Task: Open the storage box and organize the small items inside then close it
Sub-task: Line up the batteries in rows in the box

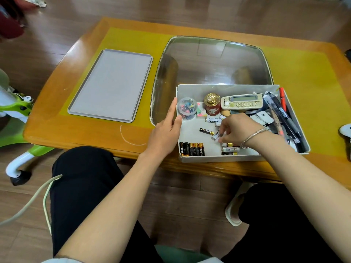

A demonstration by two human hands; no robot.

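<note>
The white storage box [191, 158] stands open at the table's near edge. Its grey lid [112, 84] lies flat on the table to the left. My left hand [167, 130] grips the box's left wall, thumb inside. My right hand [237, 130] is inside the box, fingertips pinched on a white battery [216, 135]. A row of black-and-gold batteries [192, 149] lines the front left corner. More batteries [228, 149] lie by my right wrist, and one loose black battery [206, 131] lies mid-box. At the back are a clip jar [187, 108], a red tin [211, 103], a remote [242, 101] and pens [283, 111].
A clear glass basin-like insert [210, 59] sits in the tabletop behind the box. A yellow mat [311, 88] covers the wooden table. A green and white ride-on toy [17, 111] stands on the floor at left. My knees are under the table edge.
</note>
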